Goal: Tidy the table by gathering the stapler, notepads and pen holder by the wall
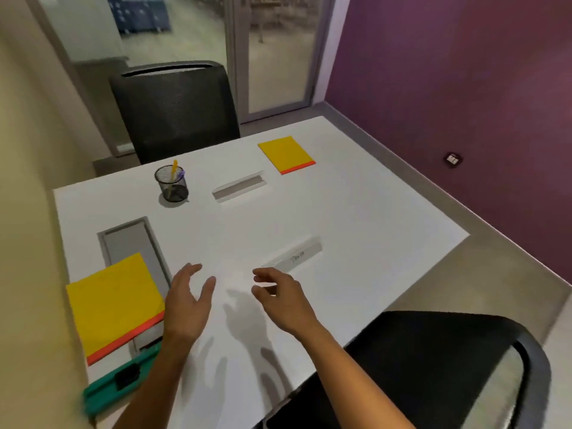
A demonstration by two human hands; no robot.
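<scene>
A large yellow notepad [113, 300] with a red edge lies at the table's left side, close to the beige wall. Below it rests a green stapler [119, 383], partly behind my left forearm. A black mesh pen holder [171, 185] with a yellow pen stands at the far left. A second yellow notepad [286, 153] lies at the far side. My left hand [187, 305] hovers open just right of the near notepad. My right hand [283, 300] hovers open over the bare middle of the white table [356, 212]. Neither hand holds anything.
Two white name-plate holders [240, 189] [294, 257] sit on the table. A grey cable hatch [133, 243] is set into the tabletop, partly under the near notepad. One black chair [175, 109] stands at the far edge, another [433, 366] at the near right. The purple wall is right.
</scene>
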